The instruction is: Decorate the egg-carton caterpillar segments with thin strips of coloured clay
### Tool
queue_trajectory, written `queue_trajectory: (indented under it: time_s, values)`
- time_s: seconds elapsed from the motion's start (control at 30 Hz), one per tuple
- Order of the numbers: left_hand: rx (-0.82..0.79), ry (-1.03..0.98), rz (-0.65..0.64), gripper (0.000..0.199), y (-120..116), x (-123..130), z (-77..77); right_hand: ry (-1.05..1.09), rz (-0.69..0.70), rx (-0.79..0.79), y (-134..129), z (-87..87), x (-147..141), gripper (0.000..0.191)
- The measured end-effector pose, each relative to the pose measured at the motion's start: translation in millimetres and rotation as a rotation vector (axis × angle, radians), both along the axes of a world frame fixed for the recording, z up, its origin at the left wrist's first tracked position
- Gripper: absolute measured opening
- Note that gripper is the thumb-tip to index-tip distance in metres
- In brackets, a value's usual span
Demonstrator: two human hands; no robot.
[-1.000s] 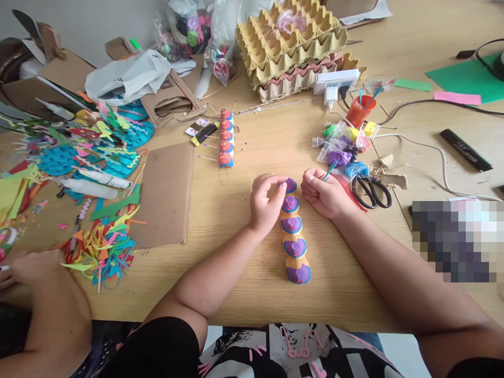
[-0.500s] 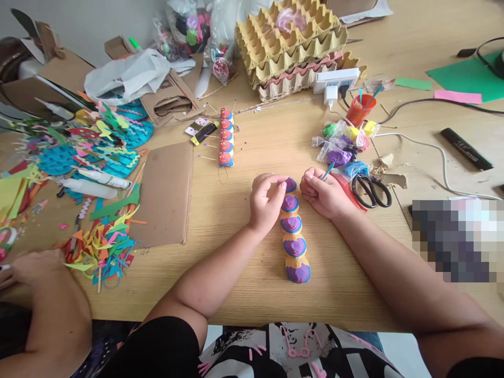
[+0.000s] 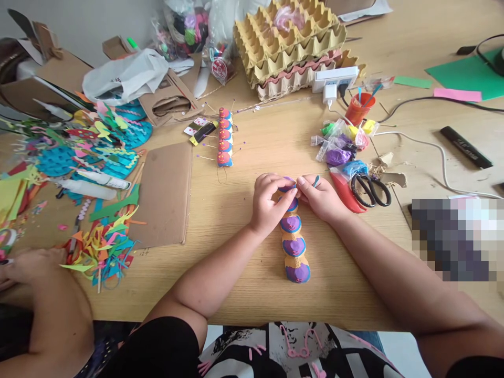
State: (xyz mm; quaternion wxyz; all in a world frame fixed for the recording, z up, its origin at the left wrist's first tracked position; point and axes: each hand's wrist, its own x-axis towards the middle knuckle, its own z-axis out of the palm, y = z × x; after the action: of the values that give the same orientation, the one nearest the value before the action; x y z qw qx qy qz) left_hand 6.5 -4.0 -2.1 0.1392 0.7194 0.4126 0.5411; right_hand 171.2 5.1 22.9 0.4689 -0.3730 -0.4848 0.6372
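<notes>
Lengthwise in front of me lies an egg-carton strip (image 3: pixel 292 247) of several bumps, painted purple and blue over a yellow-orange base. My left hand (image 3: pixel 271 203) is at its far end, thumb and forefinger pinched together over the top bumps; what they hold is too small or hidden. Against those fingertips come the thumb and fingers of my right hand (image 3: pixel 321 198). A small blue plastic tool (image 3: pixel 316 181) pokes up from my right hand's closed fingers. The far bumps are partly covered by both hands.
Further back stands a red-and-blue egg-carton strip (image 3: pixel 225 137) with pins. Black-handled scissors (image 3: pixel 370 190), bagged clay (image 3: pixel 337 156) and an orange cup (image 3: pixel 358 111) are at right. Cardboard (image 3: pixel 161 197) and paper strips (image 3: pixel 100 239) lie left, near another person's hand (image 3: pixel 33 265).
My right hand has moved left to meet my left hand's fingertips over the strip's far end. The blue tool moved with it. My left hand has shifted slightly right.
</notes>
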Motion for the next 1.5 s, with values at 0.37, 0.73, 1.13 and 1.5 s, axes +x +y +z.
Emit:
queue_trajectory:
  time_s: [0.37,0.73,1.13,1.5]
  values:
    - [-0.118,-0.093,0.048,0.025,1.9,-0.8,-2.7,-0.019,-0.003,0.010,2.5,-11.0,2.3,0.065]
    - [-0.149,-0.156,0.042,0.026,3.3,-0.6,-6.4,0.078,-0.013,-0.064,2.5,-10.0,3.4,0.052]
    - [-0.147,-0.130,0.014,0.019,1.1,-0.8,-1.8,0.049,-0.024,-0.015,2.8,-11.3,2.4,0.051]
    - [-0.134,-0.175,0.031,0.021,4.0,-0.4,-8.3,0.053,-0.014,-0.034,2.4,-8.8,3.6,0.051]
